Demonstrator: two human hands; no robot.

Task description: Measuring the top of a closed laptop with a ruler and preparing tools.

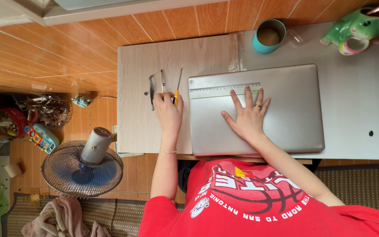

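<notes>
Counter (132,131): left hand (168,109) is closed around a yellow-handled screwdriver (177,90), tweezers (151,90) laid at its 10 o'clock. Right hand (246,116) is spread flat on a closed silver laptop (286,109), fingertips by a ruler (224,90). Teal cup (268,36), at 12 o'clock, holds brownish contents.

Red printed T-shirt (259,197), ring (257,105), perhaps thin bracelet (168,152)

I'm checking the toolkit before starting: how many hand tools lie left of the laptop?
3: tweezers leftmost, a thin tool beside them, and a yellow-handled screwdriver under the left hand. More may be hidden beneath it.
</notes>
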